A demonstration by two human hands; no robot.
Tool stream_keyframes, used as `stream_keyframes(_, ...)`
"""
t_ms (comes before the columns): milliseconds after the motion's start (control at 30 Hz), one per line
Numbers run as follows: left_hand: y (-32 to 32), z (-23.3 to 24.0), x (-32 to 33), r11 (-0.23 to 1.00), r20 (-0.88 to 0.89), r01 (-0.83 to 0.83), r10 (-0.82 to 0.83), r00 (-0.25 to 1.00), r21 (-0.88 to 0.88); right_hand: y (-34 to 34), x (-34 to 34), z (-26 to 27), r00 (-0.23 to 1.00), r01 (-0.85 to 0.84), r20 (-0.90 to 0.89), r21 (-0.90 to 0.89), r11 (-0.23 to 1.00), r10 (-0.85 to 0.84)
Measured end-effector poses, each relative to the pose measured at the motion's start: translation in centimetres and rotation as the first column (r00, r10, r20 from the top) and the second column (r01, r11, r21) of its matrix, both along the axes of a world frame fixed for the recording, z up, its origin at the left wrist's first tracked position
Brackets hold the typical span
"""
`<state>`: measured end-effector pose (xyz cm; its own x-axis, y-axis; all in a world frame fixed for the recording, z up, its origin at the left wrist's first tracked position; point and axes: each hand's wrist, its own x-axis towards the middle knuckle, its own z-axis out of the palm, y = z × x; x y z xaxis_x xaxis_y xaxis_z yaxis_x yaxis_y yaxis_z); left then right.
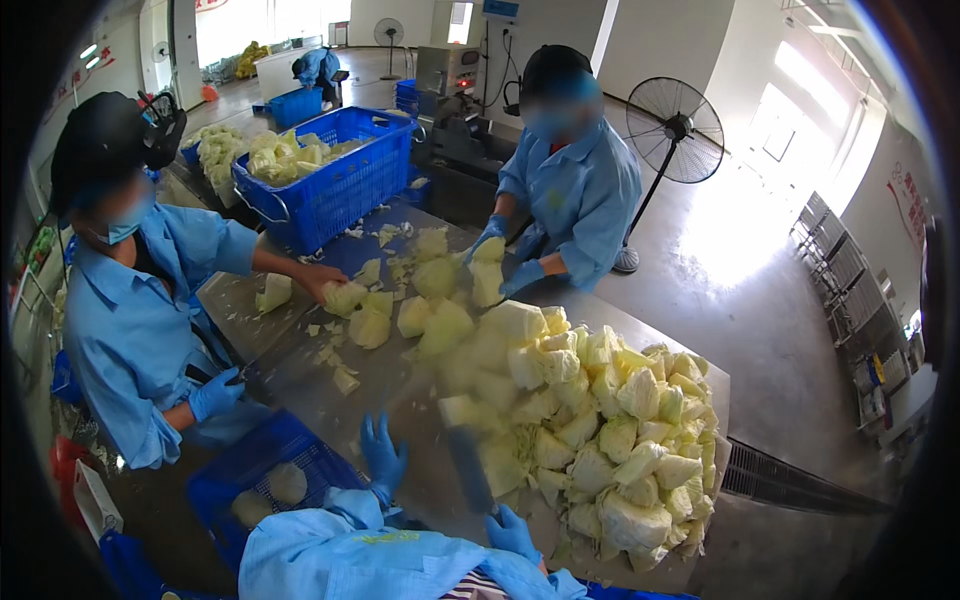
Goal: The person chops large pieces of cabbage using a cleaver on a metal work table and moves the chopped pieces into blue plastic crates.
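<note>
My right hand [513, 531], in a blue glove, is closed on the handle of a broad-bladed knife [469, 465]. The blade points away from me over the steel table [405, 465], beside pale cut cabbage. My left hand [384, 456], also gloved in blue, is raised with its fingers spread and holds nothing. To the right of the knife lies a large heap of cut cabbage pieces [619, 435]. More cabbage pieces [444, 324] lie across the middle of the table, partly blurred by a haze in the view.
A co-worker at left [135, 300] holds a knife and touches cabbage; another co-worker [574, 187] across the table holds a cabbage piece in gloved hands. A blue crate [337, 184] of cabbage stands on the table's far end. A blue basket [262, 450] with round pale pieces is at lower left.
</note>
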<state>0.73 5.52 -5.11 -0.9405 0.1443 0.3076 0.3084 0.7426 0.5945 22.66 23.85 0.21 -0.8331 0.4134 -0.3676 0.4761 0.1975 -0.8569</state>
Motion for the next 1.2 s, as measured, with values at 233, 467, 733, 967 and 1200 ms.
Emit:
stream_keyframes(233, -2.0, -1.1, 5.1, 0.958, 0.104, 0.113, -0.088, 0.991, -0.262, 2.9, -2.7, -1.4, 0.89, -0.444, 0.046, 0.311, 0.84, 0.454)
stream_keyframes(467, -2.0, -0.7, 4.9, 0.937, 0.2, 0.152, -0.091, 0.975, -0.314, 5.6, -5.0, 1.1, 0.869, -0.486, 0.096, 0.347, 0.802, 0.485)
stream_keyframes(733, -0.7, -0.2, 4.1, 0.985, 0.166, 0.086, -0.06, 0.984, -0.153, 5.7, -5.6, 1.2, 0.915, -0.4, 0.09, 0.337, 0.852, 0.394)
stream_keyframes(967, 6.5, 4.5, -1.4, 0.851, 0.022, 0.165, -0.202, 0.979, 0.498, 3.5, 0.0, 2.1, 0.991, -0.122, 0.017, -0.23, 0.966, 0.13)
stream_keyframes(1200, 10.7, 4.6, -2.4, 0.92, 0.07, 0.23, -0.264, 0.962, 0.318, 0.2, 5.2, -0.1, 0.9, 0.382, 0.001, -0.484, 0.787, -0.436)
